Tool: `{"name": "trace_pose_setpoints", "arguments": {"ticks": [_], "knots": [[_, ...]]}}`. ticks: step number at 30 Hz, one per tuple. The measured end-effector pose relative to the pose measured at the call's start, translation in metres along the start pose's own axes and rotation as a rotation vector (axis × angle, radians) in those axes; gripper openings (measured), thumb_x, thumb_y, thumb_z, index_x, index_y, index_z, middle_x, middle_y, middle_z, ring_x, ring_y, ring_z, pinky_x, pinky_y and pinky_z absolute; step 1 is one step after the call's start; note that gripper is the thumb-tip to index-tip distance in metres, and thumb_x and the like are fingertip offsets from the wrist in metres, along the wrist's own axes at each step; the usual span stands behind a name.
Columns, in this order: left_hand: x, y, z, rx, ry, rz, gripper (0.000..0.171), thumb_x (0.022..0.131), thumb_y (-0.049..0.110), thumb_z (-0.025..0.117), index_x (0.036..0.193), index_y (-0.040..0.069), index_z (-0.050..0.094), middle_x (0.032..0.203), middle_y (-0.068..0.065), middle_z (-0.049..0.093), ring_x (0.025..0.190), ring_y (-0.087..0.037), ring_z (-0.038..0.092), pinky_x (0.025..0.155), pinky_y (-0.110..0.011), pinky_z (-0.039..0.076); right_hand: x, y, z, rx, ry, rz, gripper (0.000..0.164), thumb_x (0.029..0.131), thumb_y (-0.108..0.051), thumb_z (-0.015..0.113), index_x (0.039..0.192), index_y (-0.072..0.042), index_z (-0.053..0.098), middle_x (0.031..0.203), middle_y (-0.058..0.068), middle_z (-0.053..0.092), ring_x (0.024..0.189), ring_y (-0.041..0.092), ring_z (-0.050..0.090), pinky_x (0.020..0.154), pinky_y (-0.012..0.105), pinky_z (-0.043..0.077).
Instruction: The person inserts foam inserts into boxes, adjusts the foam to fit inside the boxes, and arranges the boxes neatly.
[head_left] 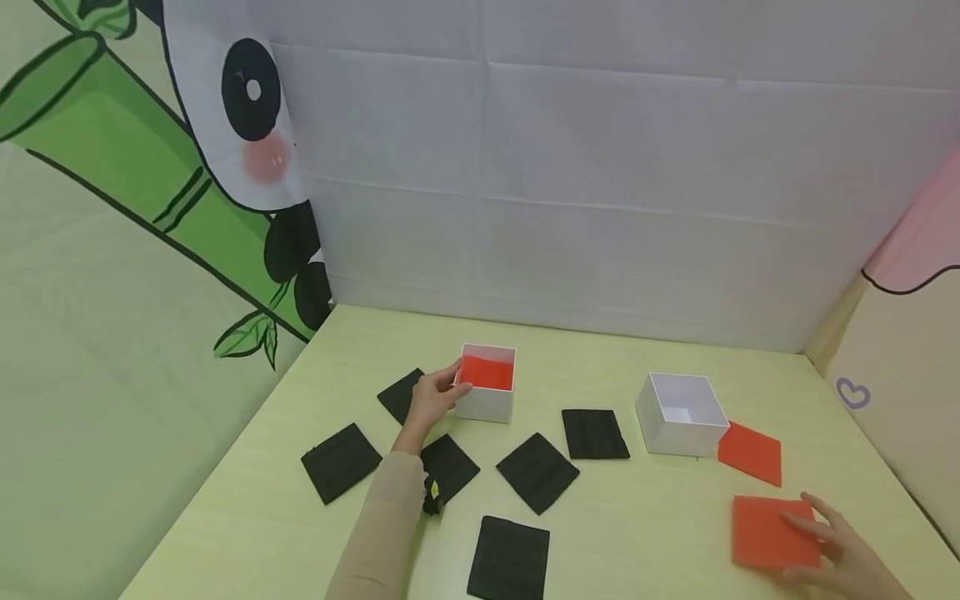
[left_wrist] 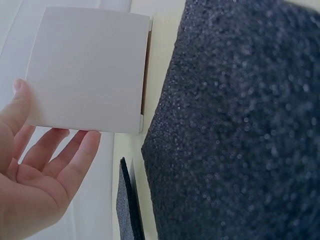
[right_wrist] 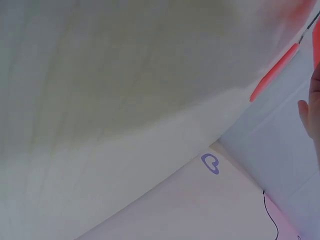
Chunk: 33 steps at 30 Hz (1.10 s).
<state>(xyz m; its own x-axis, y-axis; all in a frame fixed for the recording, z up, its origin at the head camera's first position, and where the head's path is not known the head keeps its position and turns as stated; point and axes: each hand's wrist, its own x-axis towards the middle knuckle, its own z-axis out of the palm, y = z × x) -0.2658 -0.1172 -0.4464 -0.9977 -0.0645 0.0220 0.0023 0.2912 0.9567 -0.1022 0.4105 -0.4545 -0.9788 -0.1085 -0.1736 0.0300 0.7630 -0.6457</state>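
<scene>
My left hand (head_left: 435, 398) grips the left side of a white box (head_left: 483, 406), thumb at its front and fingers along its side. A red foam square (head_left: 487, 372) lies inside that box. In the left wrist view, the thumb and fingertips touch two edges of the white box (left_wrist: 90, 70). At the lower right, my right hand (head_left: 843, 550) holds another red foam square (head_left: 774, 533) by its right edge, slightly blurred. Only part of the right hand (right_wrist: 314, 107) shows in the right wrist view.
A second white box (head_left: 682, 437) stands on the right, with a red square (head_left: 752, 454) beside it. Several black foam squares lie about the yellowish table (head_left: 622, 533), among them one black square (head_left: 341, 462) at left. A white cloth wall (head_left: 570, 183) closes the back.
</scene>
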Motion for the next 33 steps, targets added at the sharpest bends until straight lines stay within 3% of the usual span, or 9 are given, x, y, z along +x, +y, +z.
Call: {"name": "trace_pose_setpoints", "arguments": {"ticks": [2, 4, 8, 11, 19, 24, 28, 31, 33], "knots": [[0.0, 0.0, 0.0, -0.006, 0.001, -0.009, 0.051, 0.081, 0.018, 0.067, 0.129, 0.018, 0.05, 0.124, -0.007, 0.052, 0.102, -0.022, 0.056, 0.071, -0.032, 0.05, -0.001, -0.001, 0.001, -0.01, 0.002, 0.007, 0.07, 0.076, -0.018, 0.07, 0.129, 0.012, 0.036, 0.126, 0.038, 0.023, 0.101, 0.046, 0.041, 0.067, 0.022, 0.048], [0.0, 0.0, 0.0, -0.005, 0.002, -0.01, 0.051, 0.081, 0.018, 0.067, 0.129, 0.018, 0.05, 0.124, -0.008, 0.052, 0.101, -0.022, 0.056, 0.071, -0.032, 0.05, -0.003, -0.002, 0.003, -0.01, 0.017, 0.0, 0.071, 0.075, -0.02, 0.071, 0.13, 0.01, 0.036, 0.123, 0.037, 0.032, 0.1, 0.023, 0.049, 0.068, 0.021, 0.048], [0.0, 0.0, 0.0, 0.003, 0.005, -0.007, 0.051, 0.081, 0.018, 0.067, 0.129, 0.018, 0.05, 0.124, -0.009, 0.052, 0.101, -0.023, 0.056, 0.07, -0.032, 0.05, -0.004, -0.003, 0.009, 0.078, 0.099, -0.111, 0.066, 0.072, -0.012, 0.073, 0.129, 0.003, 0.044, 0.121, -0.009, 0.049, 0.092, -0.018, 0.037, 0.07, 0.011, 0.043], [0.0, -0.001, 0.0, 0.005, 0.004, -0.008, 0.051, 0.081, 0.018, 0.067, 0.129, 0.018, 0.05, 0.125, -0.008, 0.052, 0.102, -0.023, 0.056, 0.071, -0.032, 0.05, -0.004, -0.006, 0.012, 0.183, 0.142, -0.234, 0.062, 0.071, -0.001, 0.072, 0.129, -0.004, 0.048, 0.112, -0.035, 0.041, 0.095, -0.024, 0.033, 0.071, 0.005, 0.039], [0.0, -0.002, 0.001, -0.002, 0.001, -0.013, 0.051, 0.081, 0.018, 0.067, 0.129, 0.019, 0.05, 0.125, -0.008, 0.051, 0.103, -0.023, 0.055, 0.071, -0.032, 0.05, 0.0, -0.017, 0.012, 0.31, 0.102, -0.304, 0.061, 0.075, 0.006, 0.065, 0.131, -0.002, 0.044, 0.117, -0.035, 0.04, 0.102, -0.023, 0.033, 0.074, 0.005, 0.039], [0.001, -0.002, 0.001, -0.006, -0.002, -0.012, 0.05, 0.081, 0.018, 0.067, 0.129, 0.019, 0.05, 0.125, -0.007, 0.052, 0.103, -0.023, 0.055, 0.071, -0.032, 0.05, 0.002, -0.026, 0.01, 0.245, 0.115, -0.198, 0.059, 0.078, -0.004, 0.067, 0.132, -0.007, 0.044, 0.111, -0.039, 0.036, 0.095, -0.018, 0.039, 0.07, 0.01, 0.043], [0.001, -0.002, 0.001, -0.002, -0.003, -0.01, 0.05, 0.081, 0.019, 0.067, 0.129, 0.019, 0.05, 0.125, -0.007, 0.052, 0.103, -0.023, 0.055, 0.071, -0.032, 0.05, 0.003, -0.04, 0.009, 0.195, 0.058, -0.036, 0.062, 0.081, -0.018, 0.066, 0.136, -0.011, 0.038, 0.132, -0.002, 0.041, 0.086, -0.014, 0.044, 0.069, 0.017, 0.046], [0.001, -0.002, 0.001, 0.001, -0.001, -0.01, 0.05, 0.081, 0.019, 0.067, 0.129, 0.019, 0.05, 0.124, -0.007, 0.052, 0.103, -0.023, 0.055, 0.071, -0.032, 0.05, 0.004, -0.048, 0.011, 0.217, 0.026, -0.017, 0.062, 0.083, -0.018, 0.063, 0.137, -0.011, 0.035, 0.137, 0.018, 0.032, 0.088, -0.01, 0.049, 0.071, 0.02, 0.047], [0.001, -0.002, 0.0, -0.003, 0.0, -0.013, 0.05, 0.081, 0.019, 0.067, 0.129, 0.019, 0.05, 0.124, -0.008, 0.053, 0.103, -0.023, 0.055, 0.071, -0.032, 0.05, 0.006, -0.051, 0.013, 0.256, 0.035, -0.057, 0.06, 0.084, -0.014, 0.062, 0.137, -0.014, 0.036, 0.134, -0.007, 0.034, 0.089, -0.009, 0.051, 0.07, 0.019, 0.047]]}}
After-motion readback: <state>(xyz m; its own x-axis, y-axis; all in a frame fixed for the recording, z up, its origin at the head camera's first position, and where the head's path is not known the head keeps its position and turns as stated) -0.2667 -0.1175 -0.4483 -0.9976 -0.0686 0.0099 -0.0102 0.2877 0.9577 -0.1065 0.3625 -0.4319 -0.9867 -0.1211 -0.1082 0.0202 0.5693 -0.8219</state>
